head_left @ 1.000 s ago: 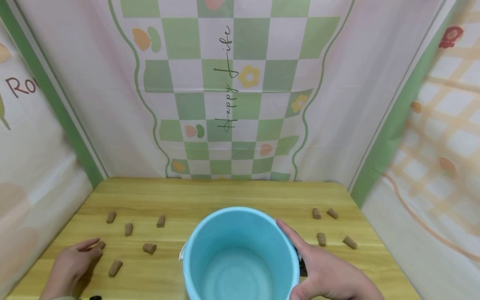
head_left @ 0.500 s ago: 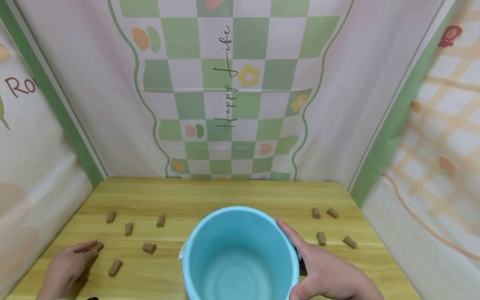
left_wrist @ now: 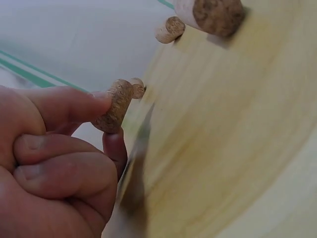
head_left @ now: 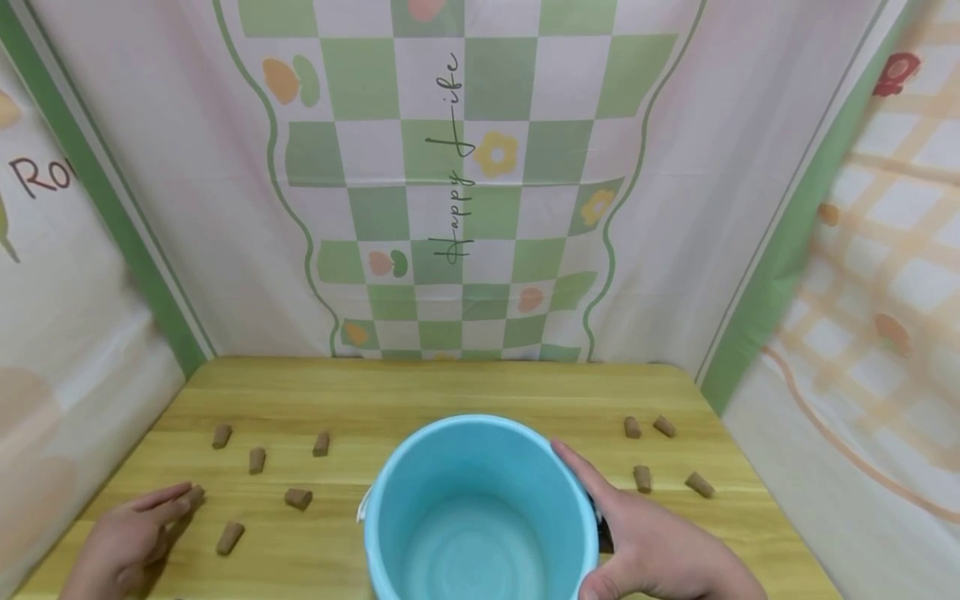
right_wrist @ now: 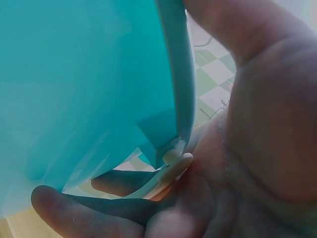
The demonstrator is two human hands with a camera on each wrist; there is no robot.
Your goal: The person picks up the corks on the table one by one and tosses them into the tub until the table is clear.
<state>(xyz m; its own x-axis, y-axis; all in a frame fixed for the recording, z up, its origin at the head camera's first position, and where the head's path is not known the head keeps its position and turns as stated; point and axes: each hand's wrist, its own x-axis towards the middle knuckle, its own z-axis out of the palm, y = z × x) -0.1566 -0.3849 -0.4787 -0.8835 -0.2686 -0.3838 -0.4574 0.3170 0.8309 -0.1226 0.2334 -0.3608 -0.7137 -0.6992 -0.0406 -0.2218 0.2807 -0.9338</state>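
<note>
At the left of the table, my left hand (head_left: 123, 537) pinches a cork (left_wrist: 115, 106) between thumb and a finger, the other fingers folded. In the left wrist view the cork stands tilted in the fingertips. Another loose cork (head_left: 230, 537) lies just right of that hand. A light-blue bucket (head_left: 480, 454) is upright at the front centre, its inside bare in the head view. My right hand (head_left: 663, 542) grips its right side, thumb at the near rim. Beside the palm in the right wrist view is the end of the bucket's white handle (right_wrist: 171, 171).
More corks lie about the wooden table (head_left: 420, 387): several on the left, such as one cork (head_left: 298, 498) near the bucket, and several on the right, including a cork (head_left: 700, 485). Printed curtains (head_left: 675, 167) hang behind and at both sides.
My left hand has drawn slightly left and toward me, with the pinched cork moving along. The right hand and the bucket have stayed in place.
</note>
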